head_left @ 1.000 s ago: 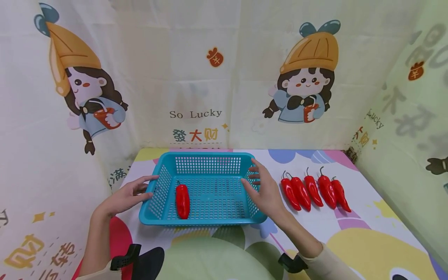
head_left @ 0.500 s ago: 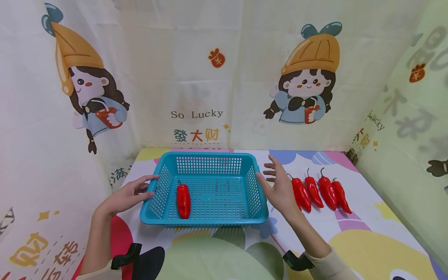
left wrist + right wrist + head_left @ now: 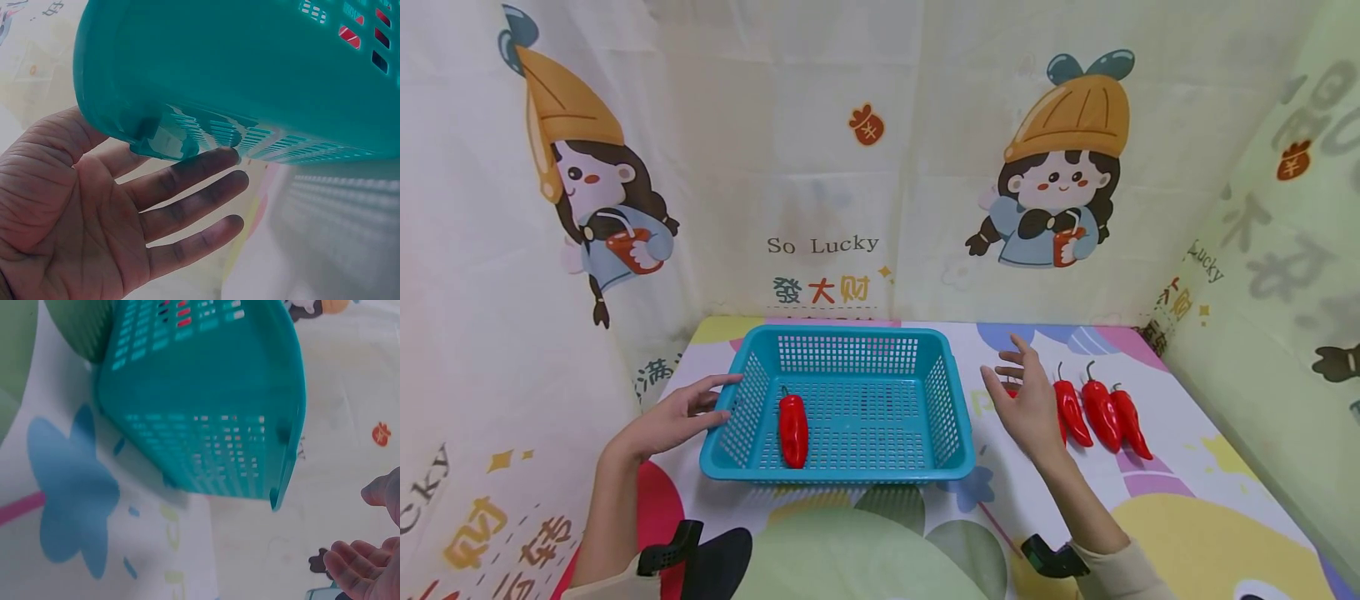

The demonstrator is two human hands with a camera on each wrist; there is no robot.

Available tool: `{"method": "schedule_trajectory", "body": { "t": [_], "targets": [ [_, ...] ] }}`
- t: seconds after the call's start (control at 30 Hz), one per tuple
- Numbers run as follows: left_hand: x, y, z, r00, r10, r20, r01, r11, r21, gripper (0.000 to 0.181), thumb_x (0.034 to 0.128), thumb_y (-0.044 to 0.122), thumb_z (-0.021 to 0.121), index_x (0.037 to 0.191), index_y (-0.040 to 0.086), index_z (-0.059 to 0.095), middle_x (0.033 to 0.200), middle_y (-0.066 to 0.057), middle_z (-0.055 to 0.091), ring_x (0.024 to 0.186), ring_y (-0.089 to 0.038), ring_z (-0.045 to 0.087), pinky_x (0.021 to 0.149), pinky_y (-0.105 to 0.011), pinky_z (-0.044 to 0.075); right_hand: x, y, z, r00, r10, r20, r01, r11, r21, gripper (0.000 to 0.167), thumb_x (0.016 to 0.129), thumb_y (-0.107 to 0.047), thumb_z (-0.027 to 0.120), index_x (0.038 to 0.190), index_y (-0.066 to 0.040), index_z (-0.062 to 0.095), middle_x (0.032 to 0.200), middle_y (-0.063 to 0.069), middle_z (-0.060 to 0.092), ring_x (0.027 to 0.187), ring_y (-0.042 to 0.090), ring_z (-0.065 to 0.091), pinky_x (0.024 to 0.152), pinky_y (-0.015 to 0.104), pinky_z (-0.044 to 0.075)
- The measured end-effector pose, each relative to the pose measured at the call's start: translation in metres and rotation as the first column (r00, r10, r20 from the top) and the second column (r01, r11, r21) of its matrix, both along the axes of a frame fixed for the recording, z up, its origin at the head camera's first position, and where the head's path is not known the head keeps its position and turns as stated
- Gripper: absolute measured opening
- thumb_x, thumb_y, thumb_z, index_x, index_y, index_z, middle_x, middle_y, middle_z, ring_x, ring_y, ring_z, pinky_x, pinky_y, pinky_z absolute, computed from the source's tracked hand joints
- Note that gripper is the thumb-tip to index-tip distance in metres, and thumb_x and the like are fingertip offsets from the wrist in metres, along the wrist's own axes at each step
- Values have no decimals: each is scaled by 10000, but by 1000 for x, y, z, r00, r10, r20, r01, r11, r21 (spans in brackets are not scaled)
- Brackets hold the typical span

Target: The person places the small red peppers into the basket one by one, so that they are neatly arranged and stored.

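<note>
A blue-green plastic basket (image 3: 850,477) with perforated walls stands on the table. One red chili pepper (image 3: 793,432) lies in its left part. At the basket's left rim is my left hand (image 3: 670,423), fingers nearly straight. In the left wrist view the left hand (image 3: 94,206) has fingertips against the basket (image 3: 206,69), while its other fingers stay spread. Apart from the basket's right side, my right hand (image 3: 1028,407) hovers with fingers spread and nothing held. It partly covers the row of red peppers (image 3: 1101,413). The right wrist view catches only part of this hand (image 3: 369,562).
A patterned cloth (image 3: 1060,517) with colourful shapes covers the table. Behind and at both sides hang cloth walls (image 3: 925,208) printed with cartoon figures. The red peppers lie side by side right of the basket.
My right hand has moved from over the basket's right rim to the right, in front of the peppers. The left hand and the basket stay nearly still.
</note>
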State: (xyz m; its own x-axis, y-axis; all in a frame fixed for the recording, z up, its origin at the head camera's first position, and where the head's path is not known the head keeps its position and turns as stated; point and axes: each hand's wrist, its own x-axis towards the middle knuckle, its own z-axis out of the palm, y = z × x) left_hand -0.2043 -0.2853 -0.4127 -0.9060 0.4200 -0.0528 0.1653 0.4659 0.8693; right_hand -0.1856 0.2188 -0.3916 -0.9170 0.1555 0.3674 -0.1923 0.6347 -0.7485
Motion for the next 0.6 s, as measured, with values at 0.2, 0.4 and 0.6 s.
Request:
{"method": "schedule_trajectory", "body": {
  "t": [0.2,0.4,0.6],
  "targets": [
    [0,-1,-1,1000,-5,-2,5,1000,2,796,937,196,747,1585,57,307,1518,-335,410,1332,-558,466,883,-487,603,-1,12,-5,998,-39,45,38,999,27,810,955,-309,722,1606,-133,274,1457,189,535,1226,400,627,911,514,570],
    [0,-1,-1,1000,-10,-5,10,1000,4,788,942,189,741,1585,58,306,1509,-334,423,1323,-551,480,890,-497,600,-2,23,-12,998,-50,24,48,995,88,770,943,-228,731,1573,-63,319,1401,239,568,1188,431,643,912,553,561],
    [0,-1,-1,1000,-8,-5,8,1000,4,795,937,184,747,1585,56,305,1510,-338,418,1322,-555,477,886,-500,601,-3,32,-22,997,-49,60,41,991,130,749,942,-204,728,1551,-15,336,1373,261,583,1176,441,640,910,575,560]
  ]
}}
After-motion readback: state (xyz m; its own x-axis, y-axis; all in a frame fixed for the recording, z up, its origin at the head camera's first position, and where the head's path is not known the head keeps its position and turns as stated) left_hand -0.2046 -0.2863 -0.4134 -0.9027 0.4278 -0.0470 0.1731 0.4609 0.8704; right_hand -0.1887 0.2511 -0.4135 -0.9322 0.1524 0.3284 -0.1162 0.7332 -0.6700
